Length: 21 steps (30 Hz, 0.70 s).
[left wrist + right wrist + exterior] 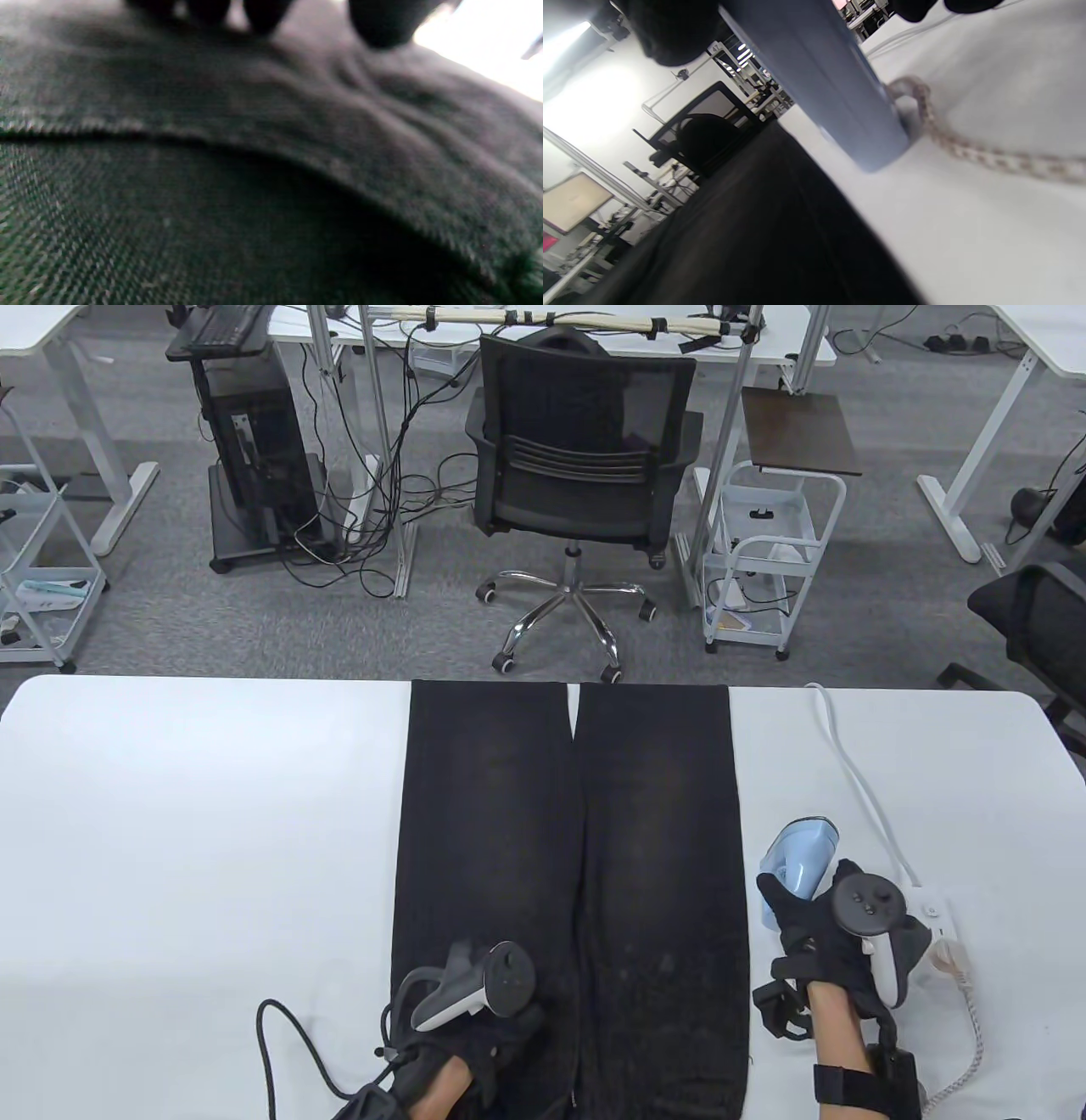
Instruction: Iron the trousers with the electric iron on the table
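trousers point(573, 891) lay flat, legs stretched away across the white surface point(195, 848). left hand point(475, 1018) pressed its fingers on the cloth near the waist, gripping nothing. right hand point(836, 937) gripped the iron point(793, 861), standing just beside the right leg. its braided cord point(967, 1035) could snag or drag during a pass. no containers were on the surface.

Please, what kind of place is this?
Probably an office or lab, not a home: an office chair, a computer tower with tangled cables and white desks stand behind the trousers.
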Motion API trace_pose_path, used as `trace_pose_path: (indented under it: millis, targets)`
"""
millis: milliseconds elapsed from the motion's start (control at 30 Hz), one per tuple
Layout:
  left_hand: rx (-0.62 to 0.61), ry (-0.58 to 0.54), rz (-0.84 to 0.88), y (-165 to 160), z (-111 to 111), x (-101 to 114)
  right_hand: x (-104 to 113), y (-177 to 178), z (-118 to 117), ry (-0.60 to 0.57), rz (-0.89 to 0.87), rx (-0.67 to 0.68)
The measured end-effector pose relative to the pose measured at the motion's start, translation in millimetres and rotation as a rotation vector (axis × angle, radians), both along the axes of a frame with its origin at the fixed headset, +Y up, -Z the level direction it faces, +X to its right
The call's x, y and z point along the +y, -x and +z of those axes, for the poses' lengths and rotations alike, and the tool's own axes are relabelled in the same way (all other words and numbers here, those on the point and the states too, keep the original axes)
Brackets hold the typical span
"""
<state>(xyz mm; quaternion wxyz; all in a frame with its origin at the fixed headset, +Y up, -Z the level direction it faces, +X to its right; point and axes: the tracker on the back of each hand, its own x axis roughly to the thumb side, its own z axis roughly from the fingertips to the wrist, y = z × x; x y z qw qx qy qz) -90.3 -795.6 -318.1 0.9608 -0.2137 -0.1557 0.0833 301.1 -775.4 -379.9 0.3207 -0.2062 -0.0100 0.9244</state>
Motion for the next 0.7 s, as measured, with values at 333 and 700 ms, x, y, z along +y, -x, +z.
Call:
trace_pose_path:
  millis: [333,700]
  targets:
    - [-0.026,0.029,-0.020,-3,0,-3,-27,-2,1,-0.112,-0.003,-0.035]
    - [-0.045,-0.090,0.013,-14,6,4,-15,-4,13,-0.290,-0.103,0.056]
